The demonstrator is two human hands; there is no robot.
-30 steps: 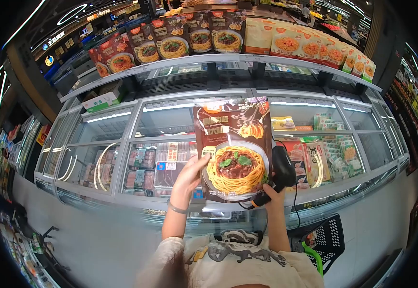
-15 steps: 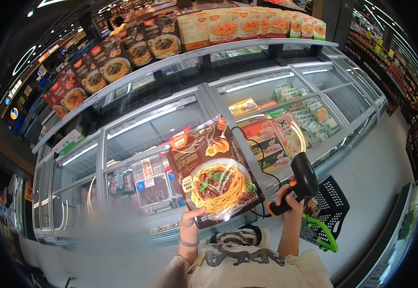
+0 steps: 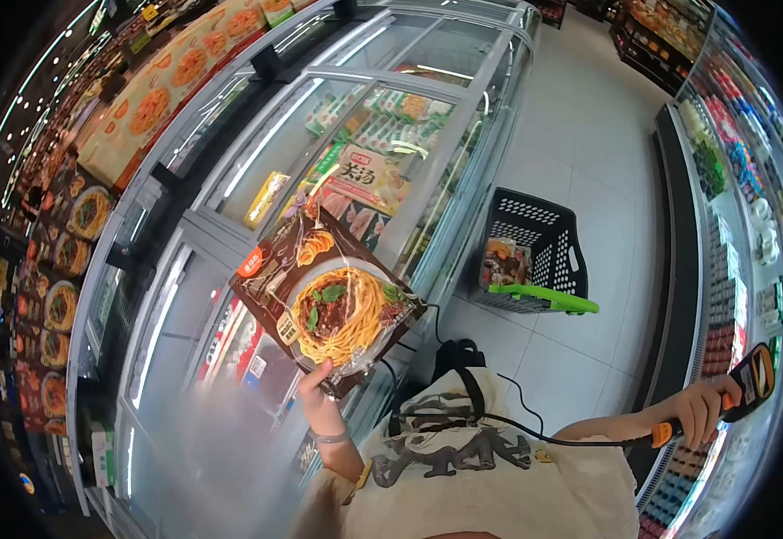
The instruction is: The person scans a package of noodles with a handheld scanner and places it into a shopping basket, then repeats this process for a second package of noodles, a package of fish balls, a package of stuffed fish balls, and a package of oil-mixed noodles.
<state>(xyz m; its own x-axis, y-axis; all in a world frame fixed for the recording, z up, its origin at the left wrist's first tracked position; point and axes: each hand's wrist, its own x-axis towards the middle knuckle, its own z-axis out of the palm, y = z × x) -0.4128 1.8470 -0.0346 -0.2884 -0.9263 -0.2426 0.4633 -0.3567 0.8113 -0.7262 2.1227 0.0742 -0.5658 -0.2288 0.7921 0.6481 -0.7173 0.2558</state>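
Note:
My left hand grips the lower edge of a dark brown pasta package, thumb on its front. The front carries a picture of spaghetti with meat sauce and green leaves, and the package is tilted above the freezer. Far to the right, my right hand is wrapped round the handle of a black and orange barcode scanner. A black cable runs from the scanner's handle across my shirt. Beyond my body stands a black shopping basket with a green handle; it has some packaged goods in it.
A glass-topped chest freezer with frozen packs runs along the left side. Above it, a shelf holds more pasta packages. Refrigerated shelves line the right side, with a tiled aisle floor between.
My view has turned to the right. My right hand has swung the scanner from beside the package out to the far right. The left hand still holds the package.

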